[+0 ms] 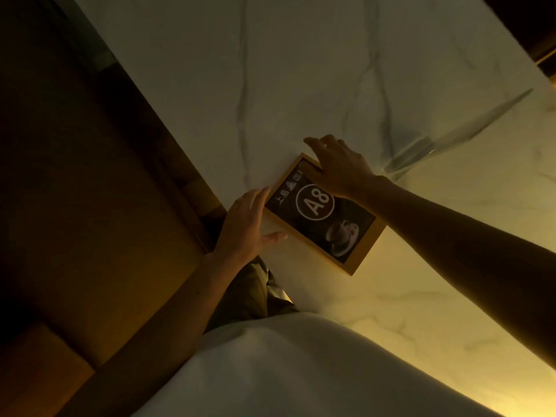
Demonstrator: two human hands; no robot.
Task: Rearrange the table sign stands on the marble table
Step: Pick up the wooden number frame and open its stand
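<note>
A wood-framed table sign (323, 213) with a dark face, a circled "A8" and a coffee cup picture lies near the left edge of the white marble table (301, 70). My left hand (245, 224) rests against the sign's left edge, fingers on the frame and thumb spread below it. My right hand (337, 165) presses on the sign's upper right edge, fingers over its top corner. Both hands touch the sign on opposite sides. A clear acrylic sign stand (451, 139) stands to the right, just beyond my right wrist.
The table's left edge runs diagonally, with a dark wooden floor or bench (90, 206) beyond it. My white shirt (301, 371) fills the bottom. Warm light falls on the table's lower right part.
</note>
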